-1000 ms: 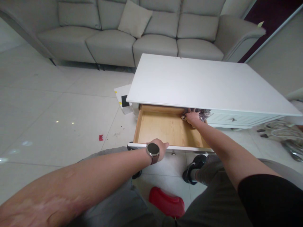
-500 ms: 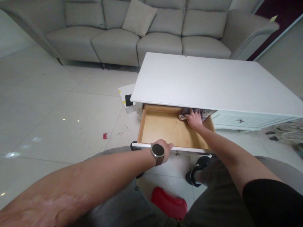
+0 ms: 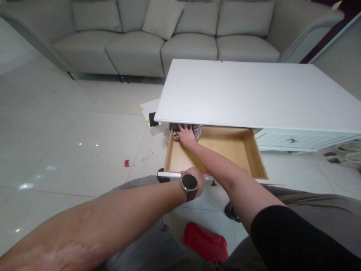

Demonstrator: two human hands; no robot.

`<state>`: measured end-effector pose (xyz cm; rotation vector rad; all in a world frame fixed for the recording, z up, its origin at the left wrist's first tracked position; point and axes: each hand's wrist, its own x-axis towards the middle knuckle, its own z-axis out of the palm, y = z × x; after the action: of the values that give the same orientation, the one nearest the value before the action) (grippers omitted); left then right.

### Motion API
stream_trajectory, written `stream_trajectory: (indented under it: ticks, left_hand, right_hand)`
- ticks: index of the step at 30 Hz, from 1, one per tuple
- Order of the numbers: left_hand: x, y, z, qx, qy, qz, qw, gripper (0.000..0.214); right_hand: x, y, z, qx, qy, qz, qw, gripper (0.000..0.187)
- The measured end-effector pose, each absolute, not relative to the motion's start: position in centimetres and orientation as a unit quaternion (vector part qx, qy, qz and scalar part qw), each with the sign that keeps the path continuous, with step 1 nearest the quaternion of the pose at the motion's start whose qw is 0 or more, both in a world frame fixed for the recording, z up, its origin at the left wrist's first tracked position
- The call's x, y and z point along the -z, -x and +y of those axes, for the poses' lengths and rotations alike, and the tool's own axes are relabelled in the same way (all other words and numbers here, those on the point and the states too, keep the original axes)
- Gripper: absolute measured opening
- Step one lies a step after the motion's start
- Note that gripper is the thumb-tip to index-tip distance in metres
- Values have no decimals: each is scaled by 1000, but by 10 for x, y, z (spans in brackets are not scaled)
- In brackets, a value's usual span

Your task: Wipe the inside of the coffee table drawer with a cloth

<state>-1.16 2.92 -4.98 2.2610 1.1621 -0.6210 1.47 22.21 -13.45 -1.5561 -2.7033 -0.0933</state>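
A wooden drawer (image 3: 220,139) with a white front is pulled out of a white coffee table (image 3: 239,94). My left hand (image 3: 199,180), below a round watch (image 3: 188,181), grips the top edge of the drawer front, beside a small dark knob (image 3: 213,183). Inside the drawer, at its back left corner, my right hand (image 3: 186,135) lies flat with fingers spread on a folded patterned cloth (image 3: 199,131). My right forearm crosses over the drawer front. The tabletop hides part of the cloth.
A grey sofa (image 3: 135,49) stands behind the table. A white box (image 3: 146,109) with a dark item is by the table's left end. On the floor are a red scrap (image 3: 126,163) and, between my legs, a red object (image 3: 205,242). Cables (image 3: 349,154) lie at right.
My right hand has moved the patterned cloth from the right side of the drawer to its back left corner. My left hand stays on the drawer front.
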Motion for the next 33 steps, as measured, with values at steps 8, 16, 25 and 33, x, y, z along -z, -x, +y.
stream_trajectory:
  ticks: [8,16,25,33]
  left_hand:
    - [41,13,30,306,-848,390,186,70]
    - [26,8,31,351,-845,365,174,79]
    - [42,5,29,307,-843,406,172,83]
    - [43,4,32,333,-844,387,166,89]
  right_hand:
    - [133,-121,201,67,526,-847,-38,37]
    - [112,-291,163,69,679,-718,-137,43]
    - [118,-244,132,-58,511,-855,-70,65]
    - [145,-214,120,-65,583,-794,-156,80]
